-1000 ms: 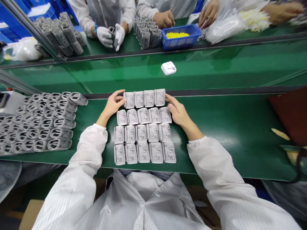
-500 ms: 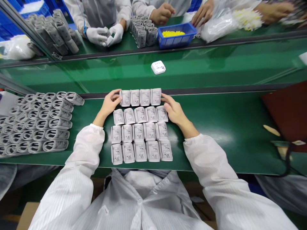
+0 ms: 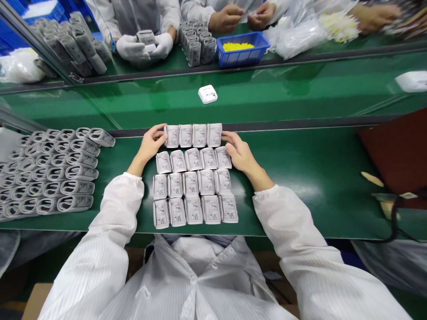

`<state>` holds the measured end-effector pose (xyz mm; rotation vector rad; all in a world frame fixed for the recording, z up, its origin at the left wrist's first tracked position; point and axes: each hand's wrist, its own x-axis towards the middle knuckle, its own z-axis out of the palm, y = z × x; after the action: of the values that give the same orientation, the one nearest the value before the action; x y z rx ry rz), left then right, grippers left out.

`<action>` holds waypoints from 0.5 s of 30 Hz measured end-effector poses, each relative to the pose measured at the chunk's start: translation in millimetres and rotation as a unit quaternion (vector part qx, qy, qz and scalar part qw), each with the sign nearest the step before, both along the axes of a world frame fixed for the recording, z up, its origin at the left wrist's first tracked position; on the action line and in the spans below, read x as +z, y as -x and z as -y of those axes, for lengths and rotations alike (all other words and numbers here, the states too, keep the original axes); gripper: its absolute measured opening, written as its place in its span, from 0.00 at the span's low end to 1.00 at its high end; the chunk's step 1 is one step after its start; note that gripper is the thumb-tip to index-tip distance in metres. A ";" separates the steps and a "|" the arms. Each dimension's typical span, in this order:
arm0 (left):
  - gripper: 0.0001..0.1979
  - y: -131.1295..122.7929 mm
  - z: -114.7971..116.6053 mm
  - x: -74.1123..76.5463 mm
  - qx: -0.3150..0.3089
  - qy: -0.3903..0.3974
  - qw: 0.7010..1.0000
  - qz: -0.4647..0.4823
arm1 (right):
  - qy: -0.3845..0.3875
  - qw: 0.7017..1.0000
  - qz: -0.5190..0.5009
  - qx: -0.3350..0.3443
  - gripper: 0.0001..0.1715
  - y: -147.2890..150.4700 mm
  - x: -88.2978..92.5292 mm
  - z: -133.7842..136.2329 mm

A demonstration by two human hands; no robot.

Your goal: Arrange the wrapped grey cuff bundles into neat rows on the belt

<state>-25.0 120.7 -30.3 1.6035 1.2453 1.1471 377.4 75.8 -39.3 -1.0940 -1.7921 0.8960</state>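
Note:
My left hand point(image 3: 151, 143) is at the left end of the farthest row of folded paper leaflets point(image 3: 186, 136), its fingertips and thumb against the end leaflet. From the other side my right hand point(image 3: 240, 153) presses its fingertips on the row's right end, so the row is held between both hands. The leaflets are grey-white with line drawings on top. Nearer to me, several more rows of folded leaflets point(image 3: 191, 183) lie side by side on the green bench point(image 3: 293, 178). Where the fingertips meet the paper is partly hidden.
Many rolled leaflets point(image 3: 50, 178) stand in rows at left. Beyond the black rail, a white device point(image 3: 207, 94) sits on a green belt point(image 3: 147, 102). Co-workers' hands work across it, near a blue bin point(image 3: 243, 50) of yellow parts. A brown board point(image 3: 396, 155) lies right.
The white device on the belt has shifted left, and another white device has come in at right. A co-worker's gloved hands now hold up a grey piece. My hands keep their place.

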 end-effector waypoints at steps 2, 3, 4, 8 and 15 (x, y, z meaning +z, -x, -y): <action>0.35 0.1 0.1 0.2 -0.002 0.002 1.000 -0.001 | -0.001 1.000 -0.009 0.000 0.47 0.4 -0.9 -0.3; 0.35 0.3 0.0 0.2 -0.004 0.003 1.000 -0.001 | -0.002 1.000 -0.013 0.000 0.46 0.7 -1.3 -0.4; 0.35 0.6 -0.2 0.1 -0.006 0.005 1.000 -0.002 | -0.002 1.000 -0.017 0.001 0.46 0.9 -1.6 -0.5; 0.35 1.6 -0.6 0.1 -0.008 0.006 1.000 -0.002 | -0.003 1.000 -0.020 0.004 0.45 1.4 -1.6 -0.7; 0.36 0.9 -0.3 0.4 -0.005 0.006 1.000 0.004 | -0.010 1.000 -0.012 0.005 0.46 1.2 -1.1 -1.4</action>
<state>-25.9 121.0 -29.9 1.5938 1.2354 1.1351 376.2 77.2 -40.4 -1.0576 -1.7848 0.8914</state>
